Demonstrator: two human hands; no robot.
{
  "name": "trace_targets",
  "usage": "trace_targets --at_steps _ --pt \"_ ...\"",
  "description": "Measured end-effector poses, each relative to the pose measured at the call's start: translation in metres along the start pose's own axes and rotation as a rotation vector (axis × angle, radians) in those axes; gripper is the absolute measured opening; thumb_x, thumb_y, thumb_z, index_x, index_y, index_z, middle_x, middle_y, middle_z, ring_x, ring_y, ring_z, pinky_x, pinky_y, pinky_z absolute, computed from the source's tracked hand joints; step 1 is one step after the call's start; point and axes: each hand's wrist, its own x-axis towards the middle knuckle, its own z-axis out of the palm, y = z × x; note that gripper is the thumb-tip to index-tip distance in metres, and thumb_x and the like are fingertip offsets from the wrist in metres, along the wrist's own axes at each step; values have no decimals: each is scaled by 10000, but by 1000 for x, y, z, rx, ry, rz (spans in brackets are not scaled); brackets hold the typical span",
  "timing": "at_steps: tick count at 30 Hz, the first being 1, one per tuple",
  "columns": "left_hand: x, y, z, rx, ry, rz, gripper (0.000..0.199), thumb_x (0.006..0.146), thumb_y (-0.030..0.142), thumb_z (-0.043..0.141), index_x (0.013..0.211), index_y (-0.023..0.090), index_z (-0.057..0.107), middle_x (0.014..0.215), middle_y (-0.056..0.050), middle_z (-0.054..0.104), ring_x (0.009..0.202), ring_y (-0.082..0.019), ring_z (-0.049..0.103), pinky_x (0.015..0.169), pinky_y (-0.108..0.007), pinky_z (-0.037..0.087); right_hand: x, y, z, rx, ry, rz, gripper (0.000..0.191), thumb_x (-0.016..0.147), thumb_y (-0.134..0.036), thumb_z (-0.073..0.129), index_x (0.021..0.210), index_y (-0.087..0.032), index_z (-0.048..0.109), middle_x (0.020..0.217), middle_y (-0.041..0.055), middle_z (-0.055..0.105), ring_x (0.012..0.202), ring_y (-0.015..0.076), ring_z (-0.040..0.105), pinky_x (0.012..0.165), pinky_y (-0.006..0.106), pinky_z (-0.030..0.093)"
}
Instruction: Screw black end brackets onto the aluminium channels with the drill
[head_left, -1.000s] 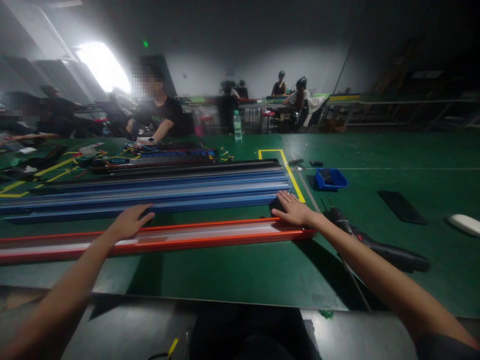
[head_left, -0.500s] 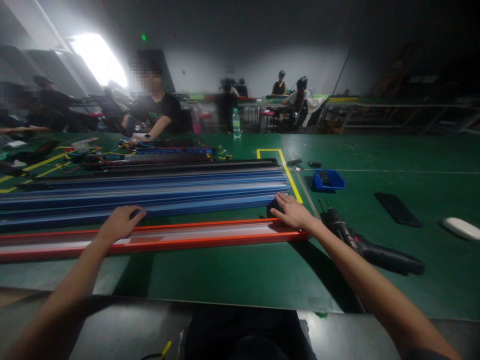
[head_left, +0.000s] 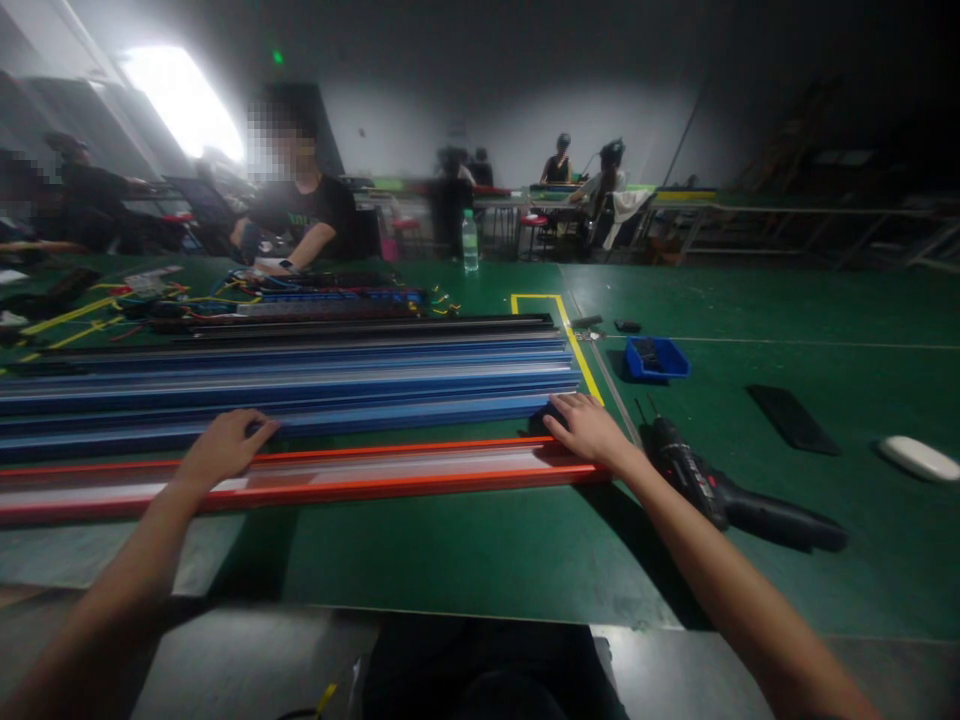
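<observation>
I am far away, looking out through the camera on the person's head. A long, thin, orange-red channel with a pale strip along its middle (head_left: 420, 466) lies flat across the near part of the big green table top (head_left: 450, 570). It runs from the left edge of my view to just under the right wrist. The bare left hand (head_left: 225, 447) is over the channel, with its bent fingers reaching past the far edge and its thumb sticking out. I cannot tell if it is gripping anything. The bare right hand (head_left: 587, 428) is over the channel's right end, its fingers stretched out and its thumb apart from them. The two hands are well apart from each other. Just past the channel, long, shiny blue strips (head_left: 420, 408) lie side by side, and the left thumb tip is near the closest one. Behind those are long, thin black strips (head_left: 375, 330). A line of yellow tape (head_left: 580, 350) goes by the right ends of the strips. To the right, a black power drill (head_left: 686, 465) lies on its side near the right forearm. Farther back sits a small blue plastic tray (head_left: 661, 373) with dark bits inside. A flat black slab (head_left: 793, 420) and a smooth white rounded thing (head_left: 922, 458) lie farther right. Across the table, a person in a dark shirt (head_left: 319, 212) leans near some messy wires, and a clear bottle with a green cap (head_left: 470, 245) stands upright.
</observation>
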Motion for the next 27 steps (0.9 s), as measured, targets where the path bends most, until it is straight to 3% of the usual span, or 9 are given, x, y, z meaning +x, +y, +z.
trace_targets --at_steps 3,8,13,18,27 --pt "-1 0 2 -3 16 -9 589 925 626 362 961 137 687 1086 -191 739 1054 -307 637 1012 -416 454 0 0 0 -12 9 4 535 1097 -457 421 1413 -86 642 1377 200 694 1280 355 612 1091 465 422" --pt "-4 2 1 -3 11 -54 533 934 632 379 849 176 642 1009 -154 723 962 -276 625 890 -363 455 -2 -1 -2 -23 34 -3 446 1099 -433 429 1146 -128 750 1129 163 773 1088 321 684 994 421 458" --pt "-5 3 -2 10 -11 -86 511 944 615 385 775 191 616 944 -121 714 879 -235 609 797 -315 427 -3 -3 -7 36 1 -13 431 1103 -403 428 1035 -157 775 1042 136 788 976 274 717 876 353 465" --pt "-6 5 -6 33 -34 -110 491 941 583 403 706 195 591 837 -97 683 771 -211 584 726 -301 392 -2 -3 -11 108 -103 2 492 1120 -401 384 939 -176 782 921 108 798 789 223 722 693 307 409" --pt "-7 5 -7 82 -76 -164 483 925 560 419 649 202 588 819 -82 686 737 -201 582 699 -281 390 -1 -4 -10 86 -113 26 589 1111 -431 386 750 -169 771 704 107 736 621 199 639 607 317 305"
